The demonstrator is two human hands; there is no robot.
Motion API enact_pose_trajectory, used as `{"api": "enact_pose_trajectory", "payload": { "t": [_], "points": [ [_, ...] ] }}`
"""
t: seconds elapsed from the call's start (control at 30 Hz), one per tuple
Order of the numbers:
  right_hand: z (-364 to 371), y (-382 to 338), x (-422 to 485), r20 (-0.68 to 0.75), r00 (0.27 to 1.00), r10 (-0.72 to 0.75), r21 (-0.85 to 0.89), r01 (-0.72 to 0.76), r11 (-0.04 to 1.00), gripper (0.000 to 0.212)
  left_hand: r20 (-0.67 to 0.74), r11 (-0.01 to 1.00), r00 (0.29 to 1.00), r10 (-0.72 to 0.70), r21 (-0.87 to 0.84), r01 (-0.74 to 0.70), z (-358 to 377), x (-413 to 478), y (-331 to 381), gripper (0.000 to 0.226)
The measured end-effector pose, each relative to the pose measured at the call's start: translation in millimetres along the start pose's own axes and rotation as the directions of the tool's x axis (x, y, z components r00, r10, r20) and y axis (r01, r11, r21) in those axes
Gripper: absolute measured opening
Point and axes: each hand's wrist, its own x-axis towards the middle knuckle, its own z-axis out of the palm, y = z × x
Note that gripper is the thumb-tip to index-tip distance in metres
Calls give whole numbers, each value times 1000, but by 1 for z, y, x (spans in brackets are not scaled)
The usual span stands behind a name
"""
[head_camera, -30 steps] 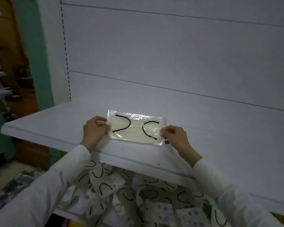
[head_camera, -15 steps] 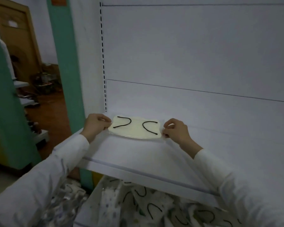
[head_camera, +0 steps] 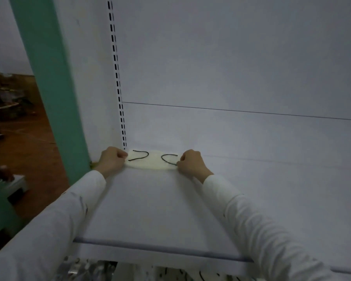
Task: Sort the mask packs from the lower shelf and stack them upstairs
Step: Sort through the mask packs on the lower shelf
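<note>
Where the upper shelf meets the back panel, one mask pack lies flat or very nearly so, its long side parallel to the panel and its black ear loops facing up. The left hand pinches the left short end and the right hand pinches the right one, with fingers curled onto the wrapper at both.

Judgement: the two-ended grip keeps the limp pack taut and square, so it can seat neatly in the rear left corner as the base of a stack.

Edges: the pack's left end sits just beside the foot of the slotted upright. Whether its far edge touches the panel cannot be told.

Room: shelf surface runs forward to the front lip and well away to the right, so both wrists could draw straight back. Unsorted packs show below the lip.
</note>
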Motion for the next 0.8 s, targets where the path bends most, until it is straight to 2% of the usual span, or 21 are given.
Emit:
{"api": "enact_pose_trajectory", "payload": {
  "t": [0.17, 0.37, 0.6, 0.8],
  "points": [
    [5, -2, 6, -12, 1000, 11, -49, -11, 999, 24, 50, 1000, 999, -7, 29, 5, 4, 12, -3, 29],
    [2, -1, 7, 2, 1000, -5, -145, 5, 989, 31, 63, 991, 997, 46, 126, -54, 1, 12, 1, 28],
    [-30, 9, -14, -26, 989, -142, -249, 131, 960, 42, 4, 899, 973, 231, 382, -215, -5, -8, 22, 25],
    [-75, 30, -60, -38, 947, -318, -394, 278, 876, 48, 78, 863, 923, 377, 332, -380, 6, -55, 68, 21]
  ]
}}
